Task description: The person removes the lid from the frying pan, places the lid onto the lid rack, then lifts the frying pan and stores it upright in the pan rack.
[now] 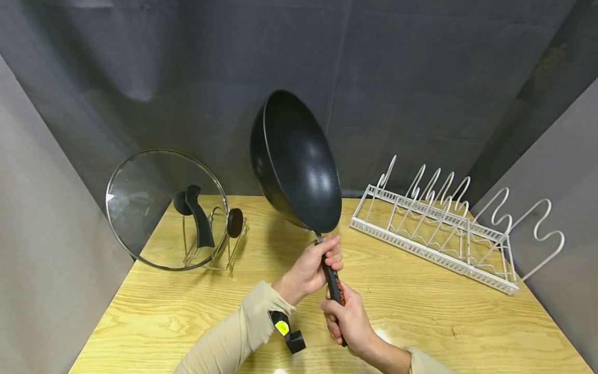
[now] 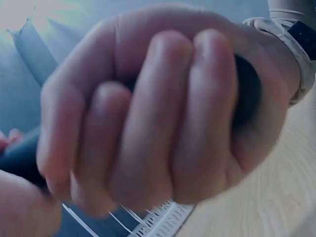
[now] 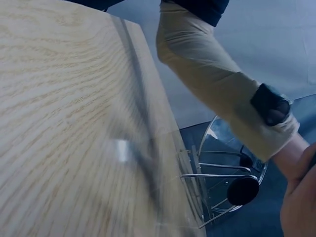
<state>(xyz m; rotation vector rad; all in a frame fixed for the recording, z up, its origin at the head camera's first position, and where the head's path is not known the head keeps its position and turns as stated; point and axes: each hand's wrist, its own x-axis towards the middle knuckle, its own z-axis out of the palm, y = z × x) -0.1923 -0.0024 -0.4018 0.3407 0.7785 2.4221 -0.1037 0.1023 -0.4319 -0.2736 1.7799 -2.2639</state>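
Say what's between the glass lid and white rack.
In the head view: part of a wire stand, then the wok, held up by the left hand and right hand.

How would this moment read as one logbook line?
left hand: grips wok handle, upper; right hand: grips it, lower; wok: raised, tilted; glass lid: in wire stand, left; white rack: right

My left hand [image 1: 308, 270] curls its fingers [image 1: 334, 259] tight. My right hand [image 1: 352, 318], also curled, is closer to the table's [image 1: 434, 317] near edge.

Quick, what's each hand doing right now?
Left hand: closed, holding the wok handle, upper part.
Right hand: closed, holding the same handle, lower down.
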